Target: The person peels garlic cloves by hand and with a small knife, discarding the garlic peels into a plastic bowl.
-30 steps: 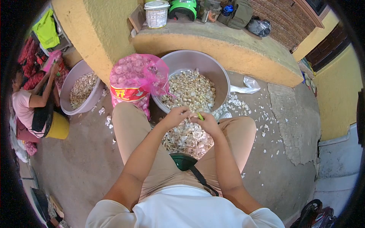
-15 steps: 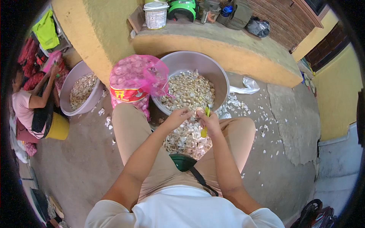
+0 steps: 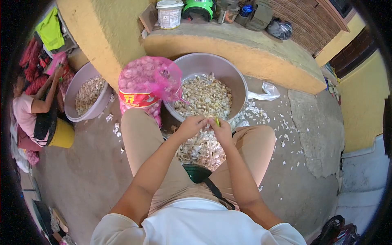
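My right hand (image 3: 221,130) is closed round a yellow-green knife (image 3: 217,121), of which only a short stretch shows. My left hand (image 3: 192,126) has its fingers pinched together and meets the right fingertips; whatever lies between them is hidden. Just beyond the hands stands a large grey-lilac tub (image 3: 241,77) holding many garlic cloves (image 3: 204,96). Below the hands, between my knees, lies a heap of garlic skins and stalks (image 3: 202,151).
A pink mesh sack of garlic (image 3: 141,75) leans beside the tub. At left a co-worker (image 3: 34,106) sits by a second tub (image 3: 73,92). Scraps of skin (image 3: 283,134) litter the floor at right. A concrete ledge (image 3: 228,47) runs behind, carrying a white bucket (image 3: 169,14).
My hands have come together, fingertips now touching. The knife has turned and shows less, and the pale garlic clove seen at my right fingers is now hidden.
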### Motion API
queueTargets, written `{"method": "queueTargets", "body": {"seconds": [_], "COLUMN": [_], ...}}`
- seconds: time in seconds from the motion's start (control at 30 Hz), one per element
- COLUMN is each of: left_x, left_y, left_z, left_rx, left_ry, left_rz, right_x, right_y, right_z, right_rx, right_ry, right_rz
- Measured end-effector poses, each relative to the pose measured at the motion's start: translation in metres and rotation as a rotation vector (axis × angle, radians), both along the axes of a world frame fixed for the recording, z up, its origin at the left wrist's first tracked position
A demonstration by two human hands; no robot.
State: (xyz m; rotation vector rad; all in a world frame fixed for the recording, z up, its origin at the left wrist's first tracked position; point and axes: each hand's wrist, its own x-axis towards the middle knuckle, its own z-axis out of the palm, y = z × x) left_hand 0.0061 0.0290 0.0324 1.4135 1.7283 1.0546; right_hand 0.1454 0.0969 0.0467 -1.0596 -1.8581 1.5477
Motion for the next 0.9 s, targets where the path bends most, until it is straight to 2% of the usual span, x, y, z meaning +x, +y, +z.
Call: {"method": "queueTargets", "body": {"seconds": [0.13,0.23,0.33,0.43,0.53,0.63,0.9], "left_x": [0.0,0.003,0.007,0.011,0.014,0.015,0.017], "left_y": [0.001,0.001,0.0,-0.002,-0.005,-0.005,-0.006], "left_z": [-0.002,-0.005,-0.006,0.001,0.016,0.017,0.017], "left_rx": [0.006,0.007,0.022,0.004,-0.038,-0.024,-0.017], "left_ry": [0.004,-0.004,0.006,0.108,0.206,0.227,0.302], "left_rz": [-0.002,0.014,0.017,0.033,0.077,0.122,0.149], "right_x": [-0.003,-0.003,-0.005,-0.007,-0.006,-0.005,-0.008], "right_y": [-0.005,-0.008,-0.009,-0.006,-0.004,-0.006,-0.011], "right_z": [-0.001,0.012,0.011,-0.005,-0.008,0.003,-0.008], "right_rx": [0.09,0.061,0.143,-0.15,-0.367,-0.475,-0.333], "right_ry": [-0.038,-0.036,-0.062,0.18,0.303,0.32,0.226], "right_rz": [-0.102,-0.113,-0.125,-0.11,-0.111,-0.102,-0.1]}}
